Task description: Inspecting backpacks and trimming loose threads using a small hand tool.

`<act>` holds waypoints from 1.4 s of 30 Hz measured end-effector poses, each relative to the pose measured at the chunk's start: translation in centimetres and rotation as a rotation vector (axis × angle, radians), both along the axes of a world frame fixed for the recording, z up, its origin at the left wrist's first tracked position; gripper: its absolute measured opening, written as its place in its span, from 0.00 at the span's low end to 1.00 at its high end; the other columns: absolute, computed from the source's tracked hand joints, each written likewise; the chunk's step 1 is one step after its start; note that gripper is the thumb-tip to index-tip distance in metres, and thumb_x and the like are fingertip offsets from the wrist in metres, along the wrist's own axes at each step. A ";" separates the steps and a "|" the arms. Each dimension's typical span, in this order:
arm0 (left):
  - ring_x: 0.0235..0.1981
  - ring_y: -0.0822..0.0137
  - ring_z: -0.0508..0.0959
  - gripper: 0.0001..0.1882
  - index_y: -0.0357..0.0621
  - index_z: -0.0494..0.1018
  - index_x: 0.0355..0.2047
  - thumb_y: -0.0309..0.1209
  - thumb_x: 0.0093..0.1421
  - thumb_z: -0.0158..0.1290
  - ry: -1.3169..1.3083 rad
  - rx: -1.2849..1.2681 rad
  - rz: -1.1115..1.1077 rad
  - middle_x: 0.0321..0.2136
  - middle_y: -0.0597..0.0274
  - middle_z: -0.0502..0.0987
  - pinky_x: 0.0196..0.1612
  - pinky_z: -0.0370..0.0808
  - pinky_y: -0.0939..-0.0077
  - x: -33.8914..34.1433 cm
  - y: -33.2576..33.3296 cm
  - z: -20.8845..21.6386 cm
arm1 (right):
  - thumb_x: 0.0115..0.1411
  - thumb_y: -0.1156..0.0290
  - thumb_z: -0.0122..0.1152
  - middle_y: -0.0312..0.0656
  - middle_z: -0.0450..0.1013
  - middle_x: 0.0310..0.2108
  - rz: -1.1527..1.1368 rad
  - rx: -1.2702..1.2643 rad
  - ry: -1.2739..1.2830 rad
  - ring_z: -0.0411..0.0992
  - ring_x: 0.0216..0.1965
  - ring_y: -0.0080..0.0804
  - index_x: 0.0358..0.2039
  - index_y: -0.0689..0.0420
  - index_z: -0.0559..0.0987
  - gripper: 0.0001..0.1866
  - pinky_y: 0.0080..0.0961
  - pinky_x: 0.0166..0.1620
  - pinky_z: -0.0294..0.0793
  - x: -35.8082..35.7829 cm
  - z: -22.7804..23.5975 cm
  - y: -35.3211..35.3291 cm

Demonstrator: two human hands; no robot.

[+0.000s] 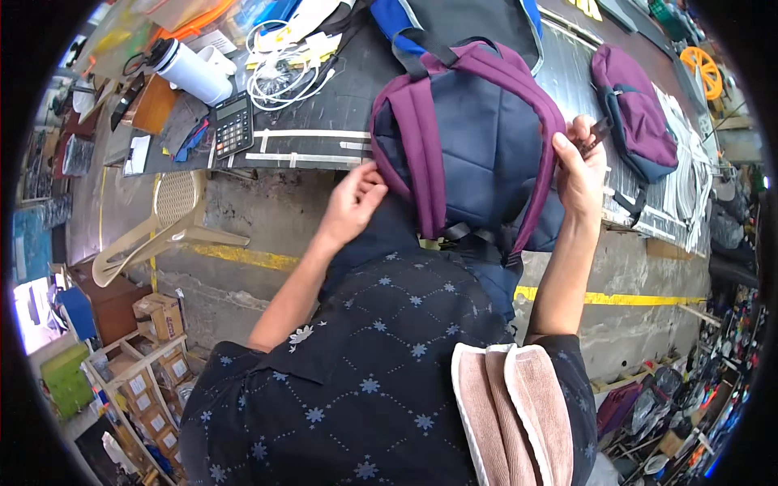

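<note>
Backpack [474, 138], navy with purple straps [420, 138], is right in front of me, strap side facing me, spanning the desk's [348, 113] near edge with its bottom over my lap. Left grip [352, 202]: fingers curled at the bag's left rim; can't tell if they pinch fabric or only touch. Right grip [579, 166]: closed around a small dark item [599, 133], kind unclear, thumb at the purple edge on the right. Handling, my judgement: light pinch on the left rim, panel steady and untwisted, dark item's end angled away from the fabric so nothing snags. Black webbing [468, 233] at the bottom is best left clear of my fingers. Smaller purple bag [636, 113] sits apart on the right, so any turn should be small and slow.
</note>
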State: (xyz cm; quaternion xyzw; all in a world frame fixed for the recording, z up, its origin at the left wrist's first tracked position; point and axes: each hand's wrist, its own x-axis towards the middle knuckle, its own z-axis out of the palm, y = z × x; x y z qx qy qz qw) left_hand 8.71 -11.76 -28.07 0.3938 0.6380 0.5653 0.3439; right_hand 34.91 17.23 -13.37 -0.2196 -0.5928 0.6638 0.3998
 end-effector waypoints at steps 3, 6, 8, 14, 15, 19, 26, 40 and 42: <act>0.31 0.79 0.71 0.10 0.36 0.72 0.40 0.31 0.75 0.57 0.175 0.012 0.135 0.29 0.70 0.75 0.33 0.70 0.74 1.5 3.6 0.6 | 0.64 0.80 0.72 0.30 0.70 0.36 -0.005 -0.025 0.031 0.74 0.42 0.20 0.40 0.48 0.67 0.20 0.24 0.54 0.75 -0.6 -0.3 0.1; 0.25 0.75 0.59 0.16 0.42 0.65 0.30 0.31 0.79 0.52 0.207 0.253 0.325 0.23 0.70 0.60 0.28 0.61 0.70 -0.3 6.6 7.0 | 0.67 0.82 0.69 0.35 0.75 0.38 -0.008 0.052 0.126 0.77 0.41 0.22 0.41 0.49 0.68 0.17 0.22 0.50 0.77 -0.6 1.3 0.5; 0.25 0.75 0.63 0.15 0.40 0.70 0.32 0.32 0.79 0.51 0.425 0.362 0.431 0.23 0.67 0.64 0.28 0.63 0.71 -4.5 8.2 12.1 | 0.70 0.82 0.65 0.45 0.81 0.44 -0.023 0.060 0.226 0.78 0.37 0.23 0.42 0.48 0.68 0.15 0.17 0.42 0.78 0.0 3.0 0.3; 0.47 0.62 0.75 0.11 0.42 0.81 0.47 0.33 0.68 0.62 0.732 0.298 0.449 0.40 0.54 0.80 0.55 0.67 0.60 -12.8 14.5 19.0 | 0.68 0.73 0.74 0.25 0.70 0.29 -0.249 0.058 0.090 0.66 0.26 0.13 0.35 0.46 0.69 0.17 0.16 0.30 0.62 -2.6 1.8 1.3; 0.65 0.48 0.74 0.17 0.48 0.80 0.52 0.33 0.63 0.66 0.731 0.205 0.406 0.54 0.45 0.80 0.72 0.59 0.44 -13.3 15.1 18.6 | 0.66 0.73 0.76 0.24 0.68 0.29 -0.318 0.116 0.049 0.65 0.27 0.13 0.33 0.46 0.70 0.19 0.17 0.31 0.62 -3.7 0.4 1.6; 0.29 0.78 0.78 0.09 0.38 0.84 0.42 0.32 0.71 0.61 0.720 0.363 0.278 0.27 0.60 0.83 0.34 0.76 0.76 -7.9 14.1 18.4 | 0.61 0.74 0.81 0.23 0.66 0.29 -0.399 -0.023 0.008 0.64 0.28 0.13 0.30 0.45 0.69 0.22 0.17 0.33 0.61 -6.0 -5.6 3.7; 0.34 0.76 0.83 0.09 0.35 0.83 0.43 0.27 0.74 0.56 0.264 0.062 -0.234 0.32 0.60 0.86 0.37 0.78 0.77 1.5 7.5 13.1 | 0.62 0.77 0.79 0.23 0.66 0.26 -0.422 -0.020 0.103 0.64 0.24 0.13 0.28 0.45 0.67 0.24 0.16 0.29 0.61 -8.4 -3.3 3.2; 0.25 0.89 0.68 0.08 0.41 0.79 0.36 0.32 0.69 0.66 -0.237 -0.005 -0.307 0.27 0.79 0.77 0.27 0.62 0.86 2.8 5.9 12.7 | 0.61 0.72 0.82 0.24 0.68 0.24 -0.448 -0.030 0.114 0.62 0.21 0.13 0.30 0.45 0.69 0.22 0.16 0.25 0.60 -10.5 -0.2 3.7; 0.31 0.86 0.74 0.11 0.40 0.81 0.42 0.37 0.73 0.61 -0.391 -0.032 -0.344 0.32 0.76 0.80 0.34 0.69 0.85 1.7 5.2 14.3 | 0.61 0.71 0.81 0.25 0.68 0.24 -0.445 -0.021 0.084 0.62 0.21 0.13 0.30 0.45 0.70 0.21 0.17 0.25 0.61 -10.6 0.0 3.5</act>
